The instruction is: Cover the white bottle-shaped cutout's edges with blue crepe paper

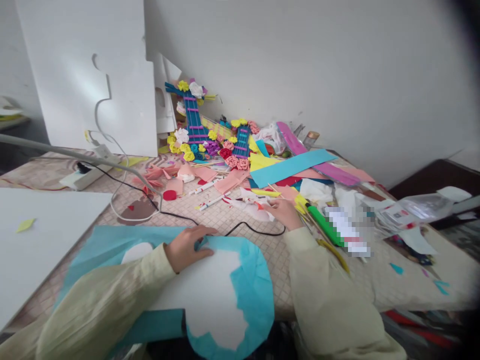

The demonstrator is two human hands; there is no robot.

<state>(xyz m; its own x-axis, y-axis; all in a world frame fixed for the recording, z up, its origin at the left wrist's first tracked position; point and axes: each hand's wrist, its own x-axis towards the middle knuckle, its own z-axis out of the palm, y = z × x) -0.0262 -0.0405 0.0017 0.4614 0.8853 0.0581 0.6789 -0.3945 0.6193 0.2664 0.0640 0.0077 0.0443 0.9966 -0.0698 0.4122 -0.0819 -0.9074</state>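
I see open strip of desk (210, 212) between blue disc (255, 280) and paper pile (232, 150); black cable (258, 231) snakes across it. Left: flat white sheet (45, 235) mostly bare, grey rod (56, 150) slanting above. Right side crowded: green tool (324, 226), plastic wrappers (412, 207), possibly more under blur.

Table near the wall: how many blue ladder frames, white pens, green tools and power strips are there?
Blue ladder frames: 2
White pens: 2
Green tool: 1
Power strip: 1
Total: 6
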